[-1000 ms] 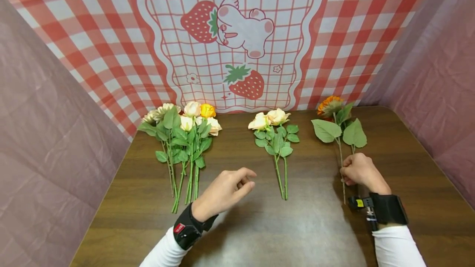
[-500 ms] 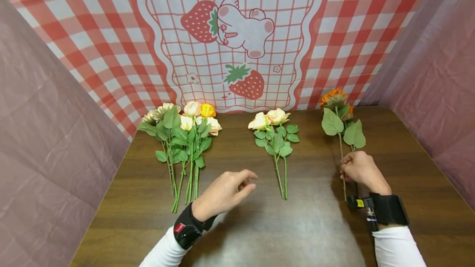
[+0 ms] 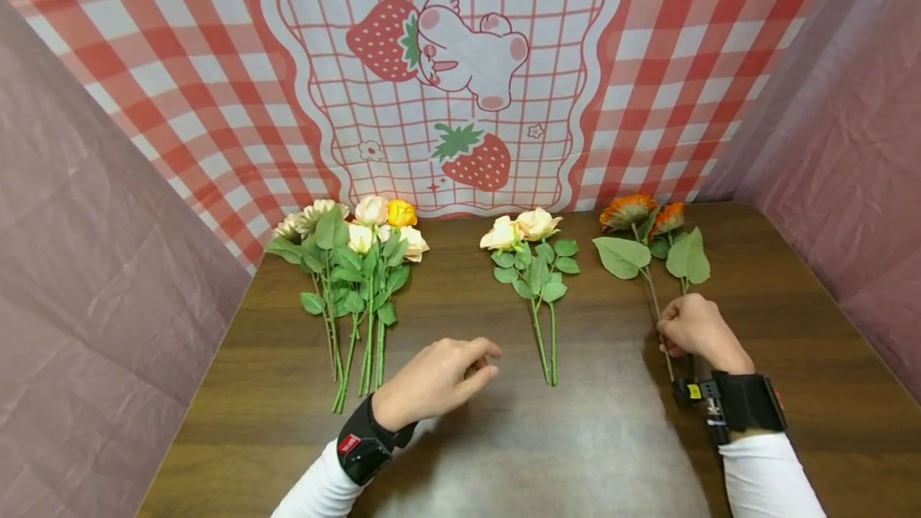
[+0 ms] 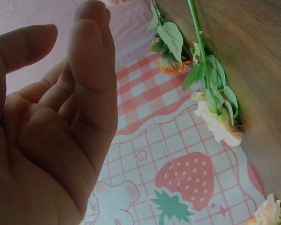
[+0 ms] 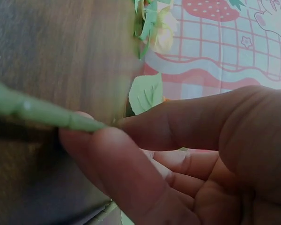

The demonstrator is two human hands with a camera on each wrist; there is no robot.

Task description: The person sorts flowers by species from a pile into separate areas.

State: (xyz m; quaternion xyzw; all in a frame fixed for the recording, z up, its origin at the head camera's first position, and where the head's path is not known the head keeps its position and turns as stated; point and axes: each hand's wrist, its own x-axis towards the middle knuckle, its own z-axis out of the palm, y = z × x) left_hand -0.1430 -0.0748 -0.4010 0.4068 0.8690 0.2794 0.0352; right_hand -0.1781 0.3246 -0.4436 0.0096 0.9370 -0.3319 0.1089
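My right hand (image 3: 703, 332) pinches the thin stem of an orange flower (image 3: 627, 213) between thumb and fingers. This flower leans left, with broad green leaves below its head. Beside it is a second orange flower (image 3: 669, 218), its lower stem partly hidden by the hand. Close up in the right wrist view, the green stem (image 5: 47, 115) runs to my fingertips. My left hand (image 3: 442, 378) hovers over the table with loosely bent fingers and holds nothing; in the left wrist view its palm (image 4: 42, 145) is bare. Nearest to it are two cream roses (image 3: 521, 230), their stems toward me.
A bunch of several flowers lies at the left, with cream roses (image 3: 362, 238), a yellow flower (image 3: 401, 213) and pale daisy-like heads (image 3: 316, 214). Behind the brown wooden table (image 3: 576, 454) hangs a red checked cloth (image 3: 669, 62). Pinkish curtains (image 3: 108, 182) close off both sides.
The held orange flower first rose and swung right, then tipped left and lower. The second orange flower's head now shows more beside it. My left hand has drifted only slightly.
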